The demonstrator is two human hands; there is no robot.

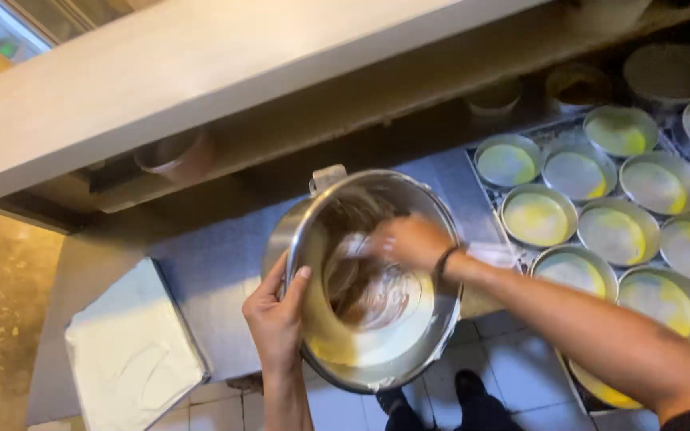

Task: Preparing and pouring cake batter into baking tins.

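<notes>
One hand (275, 313) grips bowl (365, 279); other hand (409, 239) inside.

Grey counter (201, 263) under a pale shelf (201, 72), tiled floor (513, 359).

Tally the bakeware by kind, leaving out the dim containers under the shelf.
Steel mixing bowl: 1
Round lined pans: 12, two only partly visible
Flat rectangular tray: 1
Total: 14
</notes>
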